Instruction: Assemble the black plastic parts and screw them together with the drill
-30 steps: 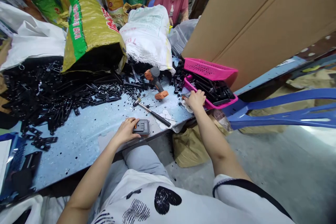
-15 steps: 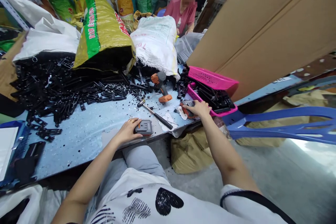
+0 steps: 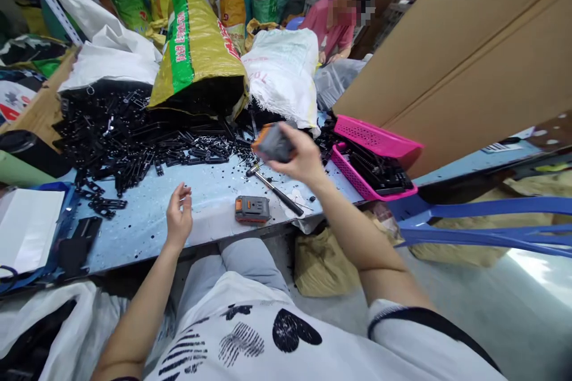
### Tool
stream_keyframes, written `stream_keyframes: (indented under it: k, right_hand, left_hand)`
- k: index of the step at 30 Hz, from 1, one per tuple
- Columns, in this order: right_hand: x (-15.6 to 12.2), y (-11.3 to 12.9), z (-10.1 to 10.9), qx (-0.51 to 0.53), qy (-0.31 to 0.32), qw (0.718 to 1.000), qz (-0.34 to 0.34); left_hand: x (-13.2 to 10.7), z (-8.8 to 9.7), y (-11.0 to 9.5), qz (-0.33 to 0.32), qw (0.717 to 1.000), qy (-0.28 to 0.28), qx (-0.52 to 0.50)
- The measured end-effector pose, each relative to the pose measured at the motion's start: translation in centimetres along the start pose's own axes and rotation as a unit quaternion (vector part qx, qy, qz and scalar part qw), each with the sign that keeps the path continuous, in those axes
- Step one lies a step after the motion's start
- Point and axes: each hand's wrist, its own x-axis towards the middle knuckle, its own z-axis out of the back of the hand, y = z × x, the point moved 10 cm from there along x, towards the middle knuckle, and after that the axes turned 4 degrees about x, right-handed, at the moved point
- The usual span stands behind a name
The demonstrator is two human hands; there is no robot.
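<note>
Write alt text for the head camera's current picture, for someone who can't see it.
Someone's right hand holds a grey-and-orange block above a blue workbench; the left hand is empty. A grey battery pack and a hammer lie on the workbench, along with heaped black parts and pink baskets.

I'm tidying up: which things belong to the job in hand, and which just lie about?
Likely part of the job:
grey-orange block, held in the right hand
battery pack, untouched

Probably just lying about:
hammer
black parts
cardboard
</note>
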Motion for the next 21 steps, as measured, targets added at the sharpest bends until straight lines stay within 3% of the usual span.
stream_keyframes:
  k: [2,4,6,8,10,14,18,21]
  right_hand:
    - [0.3,6.8,-5.9,0.071,0.075,0.992,0.076]
    - [-1.3,11.5,-13.2,0.094,0.184,0.972,0.110]
    - [-3.9,13.5,-19.5,0.077,0.271,0.954,0.102]
    - [-6.0,13.3,-22.9,0.053,0.321,0.943,0.067]
    - [-7.1,12.1,-23.0,0.043,0.328,0.943,0.040]
    - [-7.9,7.8,-17.2,0.006,0.278,0.960,0.035]
    - [-11.3,2.5,-15.2,-0.024,0.336,0.942,-0.009]
    - [-12.3,0.1,-13.7,0.029,0.266,0.962,-0.049]
  left_hand:
    - [-0.3,2.2,-0.6,0.007,0.997,-0.071,-0.033]
    - [-0.9,3.7,-1.1,-0.002,0.993,-0.110,-0.044]
    - [-1.5,4.6,-1.2,-0.009,0.992,-0.120,-0.036]
    - [-1.9,5.2,-0.6,-0.005,0.993,-0.113,-0.021]
    - [-2.1,5.5,0.4,0.012,0.994,-0.105,-0.008]
    - [-2.0,4.7,1.7,0.038,0.995,-0.091,-0.002]
    - [-1.7,2.0,1.0,0.032,0.998,-0.057,-0.016]
    - [-1.6,0.1,-0.3,0.004,1.000,-0.021,0.011]
